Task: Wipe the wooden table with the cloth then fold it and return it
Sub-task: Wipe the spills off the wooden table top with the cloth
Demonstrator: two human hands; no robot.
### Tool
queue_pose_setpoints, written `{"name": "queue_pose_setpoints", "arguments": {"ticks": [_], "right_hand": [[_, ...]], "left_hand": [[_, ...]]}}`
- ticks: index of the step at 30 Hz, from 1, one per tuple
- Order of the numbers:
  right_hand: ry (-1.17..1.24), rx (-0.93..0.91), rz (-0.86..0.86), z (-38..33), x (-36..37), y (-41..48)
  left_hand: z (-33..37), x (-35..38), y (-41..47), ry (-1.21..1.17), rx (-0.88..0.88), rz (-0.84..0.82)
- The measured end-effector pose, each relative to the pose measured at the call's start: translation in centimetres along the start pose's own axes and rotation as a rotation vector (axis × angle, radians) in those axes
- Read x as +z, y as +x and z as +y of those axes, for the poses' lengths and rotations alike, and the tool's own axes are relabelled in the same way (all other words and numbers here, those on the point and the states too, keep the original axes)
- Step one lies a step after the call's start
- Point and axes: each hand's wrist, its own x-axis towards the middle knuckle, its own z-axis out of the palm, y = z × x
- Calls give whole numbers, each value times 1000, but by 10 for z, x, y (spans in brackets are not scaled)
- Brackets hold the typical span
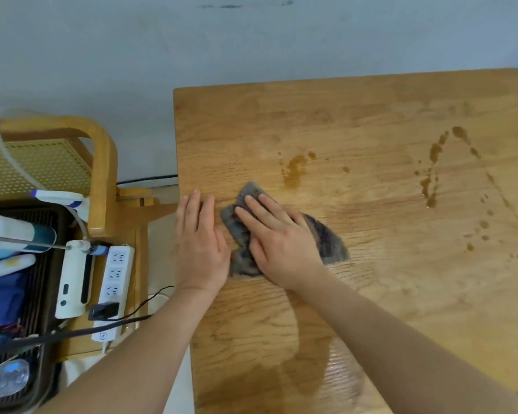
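Note:
A crumpled grey cloth (329, 240) lies on the wooden table (371, 294) near its left edge. My right hand (278, 243) presses flat on the cloth with straight fingers pointing up-left. Just left of the cloth, my left hand (201, 243) rests flat on the bare wood, its thumb side touching the cloth's edge. A brown spill (295, 170) sits just beyond the cloth. A longer trail of brown drops (431, 174) runs over the right part of the table. A wet sheen shows on the wood near the front edge.
Left of the table stands a wooden cart (102, 180) with a tea tray, a white power strip (112, 291), a white device (72, 279), cables and a spray bottle (60, 198). A pale wall runs behind the table.

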Motion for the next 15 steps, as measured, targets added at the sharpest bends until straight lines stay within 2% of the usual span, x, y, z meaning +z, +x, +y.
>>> {"name": "queue_pose_setpoints", "arguments": {"ticks": [1,2,5,7,8,11,13,15], "right_hand": [[-22,-36,-13,26,-6,-4],[-30,17,-8,53,-13,-9],[-40,471,82,83,-24,-18],[-67,592,116,51,-14,-9],[-51,545,116,27,-6,-3],[19,245,63,-34,11,10],[26,95,14,-28,7,10],[-43,67,-2,14,-2,1]], "left_hand": [[1,0,0,0,-6,-12],[1,0,0,2,-15,-22],[0,-1,-1,13,-1,-37],[0,0,-1,12,4,-36],[-1,1,0,10,2,-32],[-1,2,0,-11,-11,-5],[-2,2,0,-44,-9,0],[-2,2,-2,-55,-12,-11]]}}
